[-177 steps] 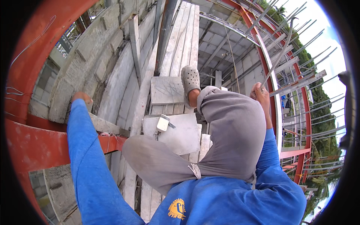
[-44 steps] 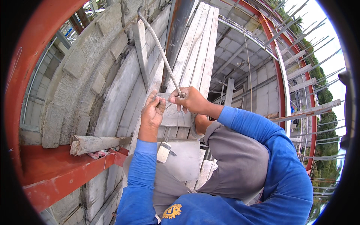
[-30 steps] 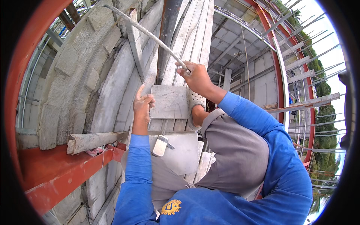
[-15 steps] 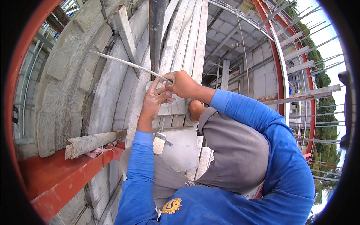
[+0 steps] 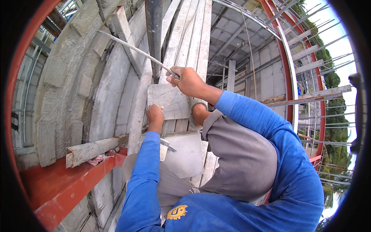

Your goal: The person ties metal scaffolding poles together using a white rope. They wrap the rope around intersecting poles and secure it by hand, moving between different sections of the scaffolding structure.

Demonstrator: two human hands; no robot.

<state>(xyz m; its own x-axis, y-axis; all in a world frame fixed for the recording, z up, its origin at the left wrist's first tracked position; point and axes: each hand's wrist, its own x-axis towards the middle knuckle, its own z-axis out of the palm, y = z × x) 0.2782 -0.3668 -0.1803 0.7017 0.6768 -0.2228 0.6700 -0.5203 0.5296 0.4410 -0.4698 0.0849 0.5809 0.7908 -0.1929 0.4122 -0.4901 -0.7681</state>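
My right hand (image 5: 186,81) is closed around the near end of a greyish-white rope (image 5: 131,47), which stretches up and to the left past a metal pole (image 5: 154,34). Lower and to the left, my left hand (image 5: 155,116) is curled into a fist over the edge of a pale flat panel (image 5: 164,92). What its fingers hold is hidden. A few thin strands show against that panel between the hands. Close to my left wrist, the dark blade of a hand tool (image 5: 169,145) lies on a second light grey panel (image 5: 183,156).
Long whitish planks (image 5: 195,42) run away ahead of me. A red steel beam (image 5: 73,189) crosses at lower left, with a rusty metal channel (image 5: 94,149) over it. Rough concrete (image 5: 58,89) rises at left. Thin rods (image 5: 336,116) stick out at right. My foot (image 5: 199,114) rests by the panels.
My hands were together at the rope's end. The left has come away downward and closed into a fist; the right has risen slightly with the rope, uncovering the upper panel.
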